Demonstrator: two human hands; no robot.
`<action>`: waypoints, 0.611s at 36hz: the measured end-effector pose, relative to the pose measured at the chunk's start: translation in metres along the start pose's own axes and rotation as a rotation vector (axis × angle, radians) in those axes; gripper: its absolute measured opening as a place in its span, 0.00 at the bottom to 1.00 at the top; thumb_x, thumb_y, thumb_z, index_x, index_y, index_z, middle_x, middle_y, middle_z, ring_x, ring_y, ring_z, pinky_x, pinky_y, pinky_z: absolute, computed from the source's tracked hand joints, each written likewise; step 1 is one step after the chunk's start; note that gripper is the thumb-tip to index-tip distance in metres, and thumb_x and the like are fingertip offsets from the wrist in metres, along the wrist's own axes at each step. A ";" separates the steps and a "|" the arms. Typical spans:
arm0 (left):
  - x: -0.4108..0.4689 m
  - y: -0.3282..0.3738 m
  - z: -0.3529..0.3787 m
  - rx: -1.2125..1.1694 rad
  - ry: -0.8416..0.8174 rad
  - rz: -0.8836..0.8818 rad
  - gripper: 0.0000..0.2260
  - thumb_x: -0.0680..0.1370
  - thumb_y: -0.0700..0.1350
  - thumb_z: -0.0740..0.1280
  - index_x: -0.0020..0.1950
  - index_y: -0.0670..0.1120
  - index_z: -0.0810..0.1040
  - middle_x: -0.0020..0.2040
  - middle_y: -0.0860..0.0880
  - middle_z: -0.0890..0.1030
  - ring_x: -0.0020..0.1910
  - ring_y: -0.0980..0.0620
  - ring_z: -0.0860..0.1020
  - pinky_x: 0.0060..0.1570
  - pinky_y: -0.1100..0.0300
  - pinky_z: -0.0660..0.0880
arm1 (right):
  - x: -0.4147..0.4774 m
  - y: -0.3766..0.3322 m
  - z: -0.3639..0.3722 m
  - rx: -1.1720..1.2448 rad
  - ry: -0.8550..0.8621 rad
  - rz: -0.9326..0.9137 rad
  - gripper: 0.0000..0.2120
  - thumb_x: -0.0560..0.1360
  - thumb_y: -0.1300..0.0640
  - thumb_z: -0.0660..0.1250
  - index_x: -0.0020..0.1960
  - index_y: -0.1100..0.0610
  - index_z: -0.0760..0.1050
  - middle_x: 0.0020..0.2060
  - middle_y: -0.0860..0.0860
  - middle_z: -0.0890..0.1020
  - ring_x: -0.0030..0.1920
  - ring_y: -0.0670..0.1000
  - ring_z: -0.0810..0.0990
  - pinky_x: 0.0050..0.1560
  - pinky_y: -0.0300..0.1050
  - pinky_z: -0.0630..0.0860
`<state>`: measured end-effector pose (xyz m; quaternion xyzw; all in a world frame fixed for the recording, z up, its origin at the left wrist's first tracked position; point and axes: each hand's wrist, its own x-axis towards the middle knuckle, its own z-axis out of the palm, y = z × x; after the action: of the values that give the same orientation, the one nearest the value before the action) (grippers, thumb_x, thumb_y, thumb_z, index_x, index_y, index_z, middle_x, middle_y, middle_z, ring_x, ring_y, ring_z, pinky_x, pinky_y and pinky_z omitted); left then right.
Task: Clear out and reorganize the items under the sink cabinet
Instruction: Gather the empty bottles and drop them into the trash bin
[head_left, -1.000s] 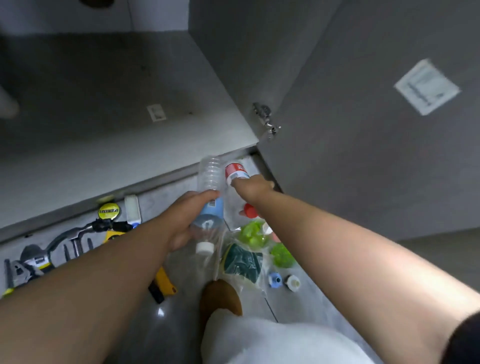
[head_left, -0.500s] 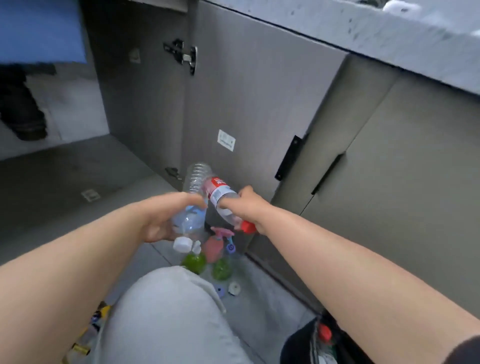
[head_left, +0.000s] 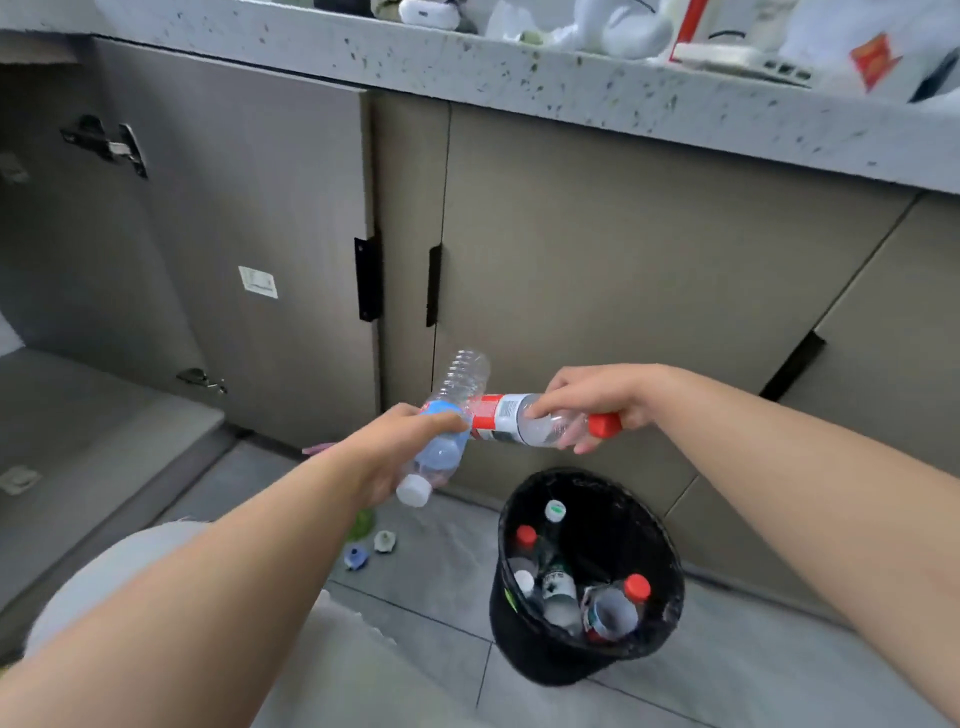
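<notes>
A speckled stone bench (head_left: 571, 88) runs across the top, cluttered with white items too blurred to name. Below it stand closed grey cabinet doors (head_left: 597, 291) with black handles (head_left: 368, 280). At the left one door (head_left: 249, 218) hangs open, a small sticker (head_left: 258, 281) on its inner face, and it shows the cabinet's bare shelf floor (head_left: 93, 415).

On the tiled floor (head_left: 753, 675) a black bin (head_left: 540, 660) stands upright in front of the closed doors. It holds several plastic bottles (head_left: 613, 608) with red, white and green caps.

Both forearms reach forward. The left grip (head_left: 395, 457) is curled round a clear blue-labelled bottle (head_left: 460, 379), which tilts base up with its white cap (head_left: 414, 491) pointing down towards the person. The right grip (head_left: 608, 400) pinches a clear red-labelled bottle (head_left: 540, 426) near its neck. This one lies roughly level, red cap (head_left: 602, 425) to the right, and its base end meets the other bottle by the left fingertips. Both bottles are in the air, in front of the cabinet doors, up and left of the bin's mouth as seen.

Just beside the left forearm, two small loose caps (head_left: 384, 540) and a green object (head_left: 363, 522) lie on the floor.
</notes>
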<state>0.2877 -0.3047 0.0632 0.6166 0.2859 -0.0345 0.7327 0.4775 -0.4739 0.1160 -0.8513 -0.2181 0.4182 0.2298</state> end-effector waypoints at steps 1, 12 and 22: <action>0.003 -0.003 0.009 0.000 0.007 0.023 0.16 0.75 0.49 0.74 0.56 0.41 0.77 0.37 0.44 0.77 0.29 0.47 0.75 0.30 0.60 0.73 | -0.006 0.011 -0.007 0.005 0.011 0.020 0.18 0.73 0.47 0.74 0.55 0.57 0.77 0.44 0.54 0.79 0.42 0.54 0.85 0.40 0.44 0.83; 0.007 -0.049 0.038 0.037 -0.077 -0.058 0.14 0.79 0.52 0.71 0.63 0.50 0.78 0.45 0.43 0.76 0.33 0.51 0.80 0.21 0.63 0.66 | -0.024 0.099 -0.028 -0.317 0.052 0.481 0.22 0.74 0.56 0.71 0.64 0.64 0.70 0.54 0.64 0.77 0.41 0.62 0.82 0.31 0.47 0.80; 0.021 -0.055 0.027 0.172 -0.024 -0.115 0.24 0.69 0.52 0.74 0.63 0.46 0.75 0.44 0.44 0.78 0.36 0.46 0.74 0.42 0.52 0.68 | 0.028 0.141 0.037 -0.634 0.253 0.304 0.10 0.72 0.54 0.71 0.41 0.58 0.72 0.35 0.53 0.77 0.34 0.55 0.78 0.29 0.40 0.73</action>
<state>0.2931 -0.3367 0.0075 0.6592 0.3083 -0.1083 0.6772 0.4883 -0.5633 -0.0022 -0.9478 -0.1780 0.2506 -0.0849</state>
